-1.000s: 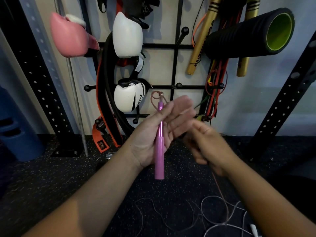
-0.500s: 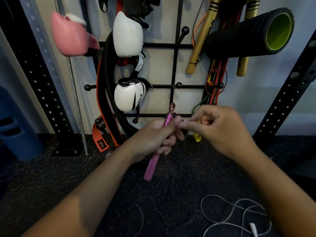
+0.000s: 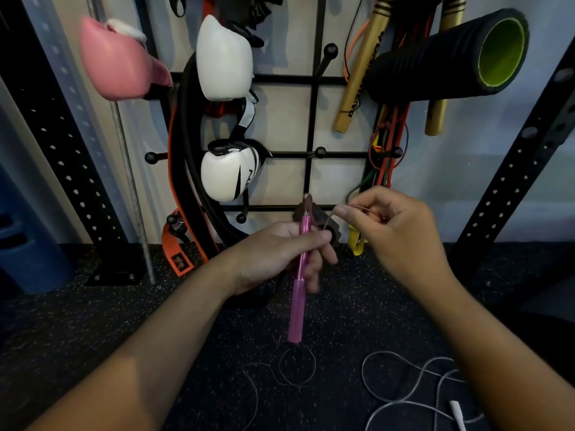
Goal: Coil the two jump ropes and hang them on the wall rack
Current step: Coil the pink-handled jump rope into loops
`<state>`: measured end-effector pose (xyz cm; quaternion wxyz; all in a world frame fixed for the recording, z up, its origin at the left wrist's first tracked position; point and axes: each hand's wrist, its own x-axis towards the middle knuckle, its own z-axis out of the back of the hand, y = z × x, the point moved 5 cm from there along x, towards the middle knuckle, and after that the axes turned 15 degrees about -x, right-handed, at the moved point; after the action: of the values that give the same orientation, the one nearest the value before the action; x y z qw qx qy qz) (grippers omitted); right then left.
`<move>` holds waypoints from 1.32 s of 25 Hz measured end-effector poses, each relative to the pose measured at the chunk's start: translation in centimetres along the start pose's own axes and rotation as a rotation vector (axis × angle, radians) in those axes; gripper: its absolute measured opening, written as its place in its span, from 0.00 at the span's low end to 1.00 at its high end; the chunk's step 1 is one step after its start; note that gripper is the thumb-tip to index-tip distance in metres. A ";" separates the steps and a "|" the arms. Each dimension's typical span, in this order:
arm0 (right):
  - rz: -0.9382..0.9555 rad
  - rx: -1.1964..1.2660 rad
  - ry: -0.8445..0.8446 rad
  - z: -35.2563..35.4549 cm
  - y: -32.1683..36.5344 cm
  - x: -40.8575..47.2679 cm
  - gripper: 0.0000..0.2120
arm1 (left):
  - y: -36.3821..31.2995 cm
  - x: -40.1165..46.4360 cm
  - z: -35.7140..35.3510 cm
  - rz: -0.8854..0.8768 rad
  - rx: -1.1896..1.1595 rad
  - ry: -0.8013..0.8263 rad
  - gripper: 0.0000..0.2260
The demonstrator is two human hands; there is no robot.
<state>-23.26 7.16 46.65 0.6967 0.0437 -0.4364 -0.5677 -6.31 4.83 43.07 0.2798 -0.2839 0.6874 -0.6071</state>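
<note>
My left hand grips a pink jump rope handle near its top, held nearly upright in front of the wall rack. Its thin reddish cord runs from the handle top to my right hand, which pinches it between thumb and forefinger just right of the handle. More of this cord lies in loose loops on the floor under the handle. A second jump rope with a white cord and a white handle lies uncoiled on the floor at lower right.
The black grid rack carries a pink boxing glove, white boxing gloves, a black and orange belt, gold sticks, coloured bands and a black foam roller. Bare pegs stick out mid-rack. Perforated black uprights flank it.
My left hand closed round the pink handle and turned it upright again. My right hand took hold of the cord and pulled it out to the right of the handle.
</note>
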 end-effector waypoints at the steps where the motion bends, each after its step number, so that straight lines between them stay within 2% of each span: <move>1: -0.011 0.005 0.011 -0.1 -0.2 0.0 0.05 | 0.0 0.1 0.1 -0.037 -0.066 -0.022 0.15; 4: -0.022 0.054 0.117 -0.6 -0.3 -0.2 0.06 | 0.3 0.2 1.0 -0.147 -0.320 -0.062 0.13; 8: -0.042 0.081 0.109 -0.6 -0.5 -0.6 0.07 | 0.6 0.2 0.8 -0.153 -0.425 -0.052 0.13; 15: -0.074 -0.018 0.067 -0.4 -0.6 -0.9 0.17 | 0.6 0.2 0.3 -0.155 -0.493 -0.017 0.13; 18: -0.054 -0.007 0.108 -0.8 -0.5 -0.9 0.11 | 0.0 -0.3 0.0 -0.164 -0.443 -0.020 0.11; 22: -0.104 0.095 0.023 -0.5 -0.8 -0.5 0.08 | -0.5 -1.0 -0.9 -0.061 -0.374 0.008 0.13; 24: -0.210 0.062 0.164 -2.1 -1.5 -1.1 0.14 | -0.8 -0.9 -1.1 -0.125 -0.546 0.008 0.14; 27: -0.260 0.174 0.607 -6.1 -1.2 -3.8 0.20 | -1.8 -0.3 -0.1 -0.349 -0.921 -0.050 0.16; 28: -0.210 0.210 0.696 -6.6 -0.4 -4.5 0.19 | -2.0 -0.1 0.5 -0.406 -0.911 -0.103 0.16; 29: -0.151 0.226 0.745 -6.8 0.5 -4.9 0.17 | -2.2 -0.1 1.1 -0.449 -0.801 -0.174 0.16; 31: -0.045 0.163 0.791 -6.1 2.0 -5.2 0.14 | -2.5 0.0 2.1 -0.473 -0.410 -0.321 0.15; 33: 0.063 -0.034 0.793 -4.9 3.3 -5.0 0.12 | -2.1 -0.2 2.4 -0.375 0.062 -0.353 0.14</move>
<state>-17.43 10.33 42.63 0.8287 0.2346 -0.1252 -0.4924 -4.32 3.09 44.87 0.2863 -0.4992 0.5444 -0.6103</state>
